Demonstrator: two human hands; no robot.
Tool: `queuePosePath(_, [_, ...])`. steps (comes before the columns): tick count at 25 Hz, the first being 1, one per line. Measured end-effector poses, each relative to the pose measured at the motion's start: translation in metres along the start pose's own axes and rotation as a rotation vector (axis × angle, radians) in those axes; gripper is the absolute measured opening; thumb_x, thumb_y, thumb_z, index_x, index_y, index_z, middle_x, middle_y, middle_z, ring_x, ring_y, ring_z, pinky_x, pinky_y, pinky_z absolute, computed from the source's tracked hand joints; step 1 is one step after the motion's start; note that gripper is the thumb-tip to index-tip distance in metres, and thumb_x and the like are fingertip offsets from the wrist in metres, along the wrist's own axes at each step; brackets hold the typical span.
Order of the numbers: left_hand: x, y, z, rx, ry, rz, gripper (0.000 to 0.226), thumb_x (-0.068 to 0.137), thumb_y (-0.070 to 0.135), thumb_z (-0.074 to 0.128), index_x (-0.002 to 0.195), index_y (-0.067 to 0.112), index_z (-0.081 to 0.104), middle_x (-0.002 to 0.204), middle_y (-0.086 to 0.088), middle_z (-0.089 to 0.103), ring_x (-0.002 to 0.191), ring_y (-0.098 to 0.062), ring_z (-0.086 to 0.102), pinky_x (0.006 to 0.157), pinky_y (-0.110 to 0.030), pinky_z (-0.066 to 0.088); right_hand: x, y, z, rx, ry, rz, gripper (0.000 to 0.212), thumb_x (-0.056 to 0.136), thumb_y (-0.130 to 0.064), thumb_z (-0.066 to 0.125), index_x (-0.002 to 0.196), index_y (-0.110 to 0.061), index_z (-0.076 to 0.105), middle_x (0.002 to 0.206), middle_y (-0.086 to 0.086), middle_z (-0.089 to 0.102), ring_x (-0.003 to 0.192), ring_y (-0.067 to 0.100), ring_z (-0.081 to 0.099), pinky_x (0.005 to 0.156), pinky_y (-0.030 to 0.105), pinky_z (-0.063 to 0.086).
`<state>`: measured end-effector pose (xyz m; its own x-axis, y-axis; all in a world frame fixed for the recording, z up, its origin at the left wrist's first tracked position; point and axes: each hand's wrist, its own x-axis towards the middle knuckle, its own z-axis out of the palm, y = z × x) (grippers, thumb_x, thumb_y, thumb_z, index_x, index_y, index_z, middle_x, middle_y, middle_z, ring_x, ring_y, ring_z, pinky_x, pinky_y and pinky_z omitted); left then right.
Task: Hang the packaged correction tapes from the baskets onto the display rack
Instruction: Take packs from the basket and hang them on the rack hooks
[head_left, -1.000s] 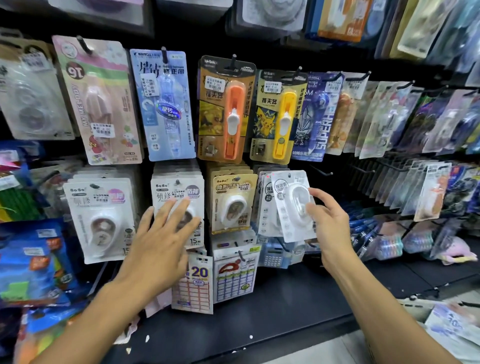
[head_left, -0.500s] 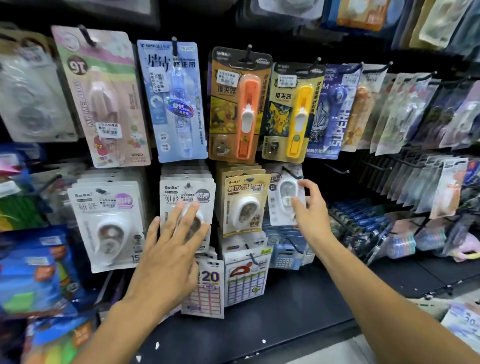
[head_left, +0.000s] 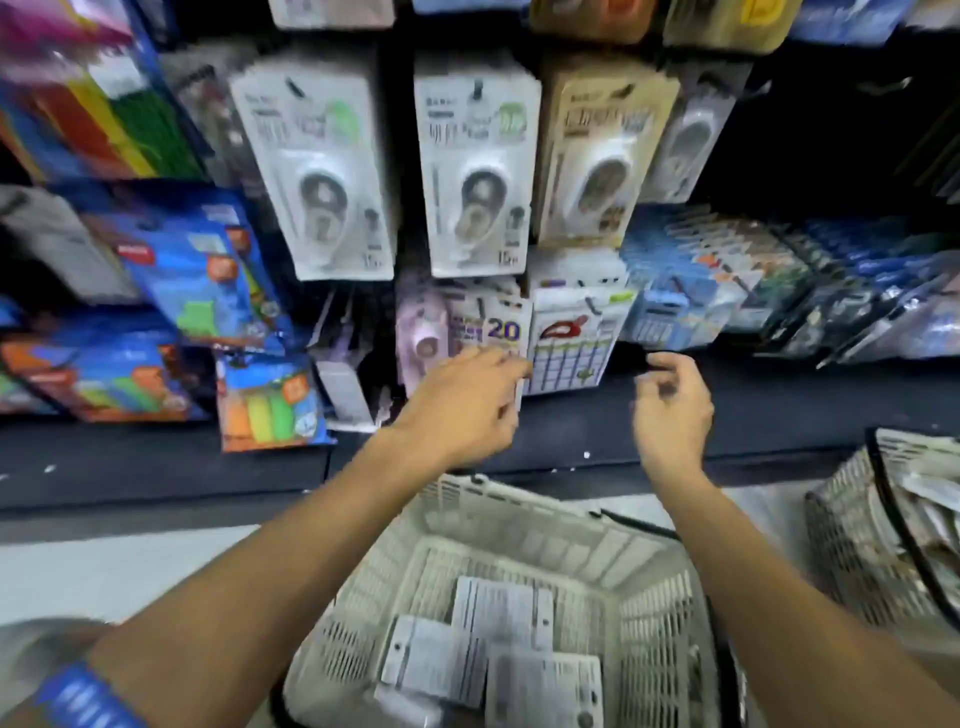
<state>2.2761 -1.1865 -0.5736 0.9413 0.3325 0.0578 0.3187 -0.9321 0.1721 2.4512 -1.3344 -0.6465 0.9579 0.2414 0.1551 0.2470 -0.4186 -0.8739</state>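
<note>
- Head view: both hands hang over the white slotted plastic basket (head_left: 519, 525) on the floor. The left hand (head_left: 462, 410) has loosely curled fingers (head_left: 501, 364) and holds nothing that I can make out; its fingertips lie just in front of the "20" label card (head_left: 501, 330) on the lowest hooks, though blur hides whether they touch it.
- The right hand (head_left: 670, 405) is empty too, its fingers (head_left: 652, 387) bent inward and relaxed over the dark shelf ledge (head_left: 779, 410).
- The flat grey-backed correction tape packs (head_left: 498, 613) lie face down in the basket, below and behind both sets of fingers, nearer the wrists than the fingertips.
- The step in hand looks like fetching the next pack. To do it well, reach down, pinch one card by its top edge near the hang hole, and lift a single pack instead of a stack.
- Above the fingers hang the white carded correction tapes (head_left: 322, 176), a second white row (head_left: 475, 171) and a beige row (head_left: 602, 156); match the pack to its own row.
- A second mesh basket (head_left: 852, 545) sits right of the right fingers.
</note>
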Motion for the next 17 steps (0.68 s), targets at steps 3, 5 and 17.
queuePosePath(3, [-0.064,-0.017,0.093,-0.088,-0.566,-0.14,0.045,0.092,0.023,0.06,0.137,0.025,0.056,0.138,-0.007,0.059,0.127,-0.031,0.056,0.1,-0.036,0.048,-0.1,0.074,0.027,-0.212,-0.54,0.058,0.018,0.093,-0.004,0.058,0.104,-0.015,0.068,0.091,0.011,0.073,0.083,0.032,0.067,0.077,0.039,0.053])
queuePosePath(5, [-0.122,-0.027,0.154,-0.156,-0.823,-0.299,0.052,0.095,0.021,0.059,0.146,0.025,0.048,0.149,-0.007,0.051,0.133,-0.028,0.051,0.102,-0.032,0.044,-0.15,0.125,0.03,-0.511,-0.898,0.098,0.024,0.094,-0.007,0.058,0.115,-0.012,0.069,0.11,0.012,0.074,0.101,0.031,0.068,0.088,0.04,0.054])
queuePosePath(17, [-0.15,-0.048,0.307,-0.162,-1.112,-0.123,0.129,0.068,0.054,0.087,0.161,0.026,0.002,0.17,-0.007,0.005,0.156,-0.028,0.007,0.125,-0.048,0.016,-0.171,0.246,0.074,-0.807,-1.344,0.003,0.129,0.075,-0.022,0.087,0.155,-0.044,-0.012,0.17,0.0,0.001,0.144,0.028,0.039,0.106,0.043,0.047])
